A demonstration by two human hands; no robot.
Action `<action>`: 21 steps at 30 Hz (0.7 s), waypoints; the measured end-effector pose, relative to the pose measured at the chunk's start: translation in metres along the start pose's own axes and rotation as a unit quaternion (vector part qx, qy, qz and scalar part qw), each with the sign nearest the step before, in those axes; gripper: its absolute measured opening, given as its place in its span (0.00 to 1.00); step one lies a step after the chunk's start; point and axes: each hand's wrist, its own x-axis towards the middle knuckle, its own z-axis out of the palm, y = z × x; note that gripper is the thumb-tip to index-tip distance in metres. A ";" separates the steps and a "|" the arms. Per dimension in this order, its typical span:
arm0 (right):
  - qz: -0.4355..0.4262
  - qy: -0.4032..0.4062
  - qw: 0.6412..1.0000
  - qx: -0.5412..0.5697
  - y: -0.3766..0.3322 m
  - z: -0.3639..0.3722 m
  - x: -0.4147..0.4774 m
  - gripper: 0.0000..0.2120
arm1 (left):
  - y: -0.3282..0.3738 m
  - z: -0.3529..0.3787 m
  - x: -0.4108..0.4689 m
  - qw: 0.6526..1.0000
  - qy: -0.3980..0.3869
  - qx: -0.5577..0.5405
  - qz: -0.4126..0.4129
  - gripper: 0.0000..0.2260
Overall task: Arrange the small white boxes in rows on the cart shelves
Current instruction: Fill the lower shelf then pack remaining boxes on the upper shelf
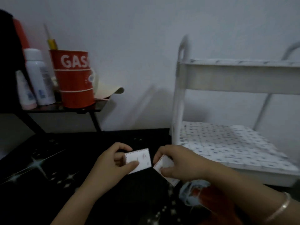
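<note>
Down at six o'clock the left hand (116, 161) pinches a small white cardboard box with a red-dotted edge (138, 160), thumb on its face. Just beside it the right hand (180, 163) grips a second white box (163, 165), tilted. At three o'clock stands the white metal cart (181, 95); its lower shelf (276, 176) is packed with rows of white boxes (227, 143). A red cylindrical tin lettered GAS (74, 82) sits at ten o'clock.
</note>
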 end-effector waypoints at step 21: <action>0.165 0.472 0.846 -0.187 0.073 -0.326 -0.171 0.12 | 0.368 0.166 0.160 0.778 0.089 0.380 0.492 0.22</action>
